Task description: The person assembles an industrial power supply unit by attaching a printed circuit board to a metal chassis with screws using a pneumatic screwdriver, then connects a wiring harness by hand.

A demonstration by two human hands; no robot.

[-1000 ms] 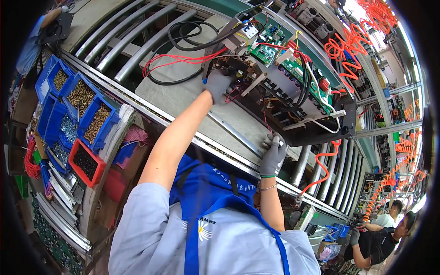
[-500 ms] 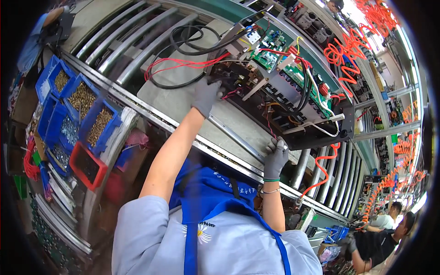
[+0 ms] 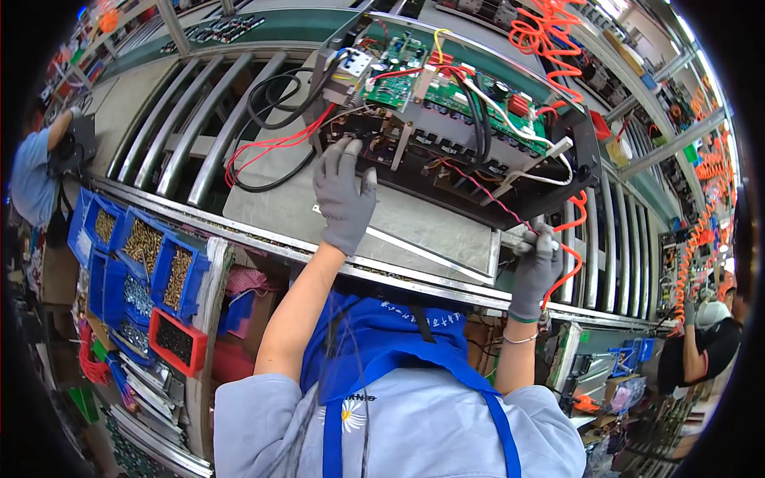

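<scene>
The left hand [image 3: 344, 195], in a grey glove, lies flat with fingers spread on the near edge of an open black electronics chassis [image 3: 470, 151], its grip open and closed on nothing. The chassis sits on a grey metal plate [image 3: 382, 227] on the roller conveyor [image 3: 199, 127], straight ahead of the person, and carries green circuit boards [image 3: 414, 84], with red wires [image 3: 271, 143] and black cables [image 3: 275, 95] looping out at its left side.

The right hand [image 3: 535, 267], also gloved, is at the chassis's near right corner, fingers curled around what looks like a red wire [image 3: 570, 255] there; the glove hides the contact, so I cannot tell how firm the grip is.

To the person's left, below the conveyor rail, stands a row of blue bins [image 3: 179, 275]. Several hold heaps of small brass-coloured screws or similar fasteners [image 3: 143, 243], one holds silvery parts [image 3: 137, 295], and a red bin [image 3: 177, 341] just beside them holds small dark pieces, too small to identify.

Another person in blue [image 3: 36, 171] works at the far left, and a third person [image 3: 705, 342] sits at the right edge. Orange coiled hoses [image 3: 550, 28] hang above the line.
</scene>
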